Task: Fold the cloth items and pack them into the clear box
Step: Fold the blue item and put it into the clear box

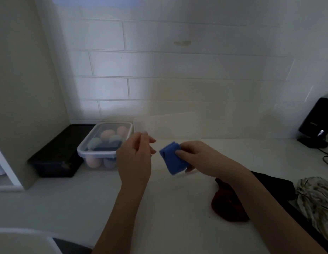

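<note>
Right hand [194, 154] pinches 1 folded, spongy blue cloth [171, 158] over the clear box [141, 123]; left hand [135, 154] loosely curled, empty.

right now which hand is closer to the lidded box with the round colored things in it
Left. The left hand hovers just right of the lidded box, nearly overlapping its edge. The right hand is farther right, holding the blue cloth.

Home kitchen: tiled wall [159, 66], white counter [67, 202].

single camera on my head, looking forward and down, close over the white counter [168, 226], facing the tiled wall [177, 66].
</note>
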`<action>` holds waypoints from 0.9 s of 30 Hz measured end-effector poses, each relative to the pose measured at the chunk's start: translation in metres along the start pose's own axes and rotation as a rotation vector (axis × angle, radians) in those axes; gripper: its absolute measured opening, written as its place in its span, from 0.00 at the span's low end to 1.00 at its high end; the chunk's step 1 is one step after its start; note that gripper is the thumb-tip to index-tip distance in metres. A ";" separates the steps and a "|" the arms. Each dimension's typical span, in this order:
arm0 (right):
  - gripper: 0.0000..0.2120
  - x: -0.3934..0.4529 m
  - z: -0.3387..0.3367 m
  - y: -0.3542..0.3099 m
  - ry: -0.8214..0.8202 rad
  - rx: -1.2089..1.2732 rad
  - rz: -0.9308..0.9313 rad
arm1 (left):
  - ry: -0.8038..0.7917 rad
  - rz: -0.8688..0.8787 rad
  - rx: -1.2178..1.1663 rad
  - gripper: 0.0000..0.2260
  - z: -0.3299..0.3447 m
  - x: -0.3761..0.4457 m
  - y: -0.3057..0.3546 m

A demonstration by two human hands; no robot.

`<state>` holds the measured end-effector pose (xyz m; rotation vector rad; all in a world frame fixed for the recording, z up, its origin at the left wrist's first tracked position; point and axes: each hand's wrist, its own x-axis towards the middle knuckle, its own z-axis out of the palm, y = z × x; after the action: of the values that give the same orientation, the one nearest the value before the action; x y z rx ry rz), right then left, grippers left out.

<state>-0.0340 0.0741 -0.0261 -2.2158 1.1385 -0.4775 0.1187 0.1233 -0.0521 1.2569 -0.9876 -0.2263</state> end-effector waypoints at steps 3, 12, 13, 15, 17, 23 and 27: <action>0.14 0.002 0.009 -0.005 0.046 0.034 0.117 | -0.009 0.005 0.138 0.13 -0.004 -0.003 -0.005; 0.16 0.020 0.039 -0.039 -0.150 -0.173 0.291 | -0.029 -0.042 0.200 0.11 -0.012 -0.009 -0.009; 0.15 0.020 0.043 -0.038 -0.150 -0.207 0.301 | -0.033 -0.055 0.191 0.11 -0.012 -0.009 -0.009; 0.13 0.022 0.050 -0.034 -0.108 -0.242 0.337 | -0.038 -0.071 0.171 0.11 -0.012 -0.009 -0.010; 0.14 0.020 0.054 -0.033 -0.060 -0.217 0.374 | -0.035 -0.080 0.147 0.11 -0.012 -0.009 -0.010; 0.07 0.014 0.048 -0.037 -0.013 -0.183 -0.057 | -0.023 -0.123 0.138 0.12 -0.013 -0.009 -0.010; 0.10 0.010 0.042 -0.037 -0.125 -0.126 -0.026 | -0.029 -0.154 0.133 0.11 -0.012 -0.009 -0.009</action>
<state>0.0169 0.0971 -0.0332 -2.3351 1.1021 -0.2805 0.1251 0.1339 -0.0645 1.4574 -0.9430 -0.3031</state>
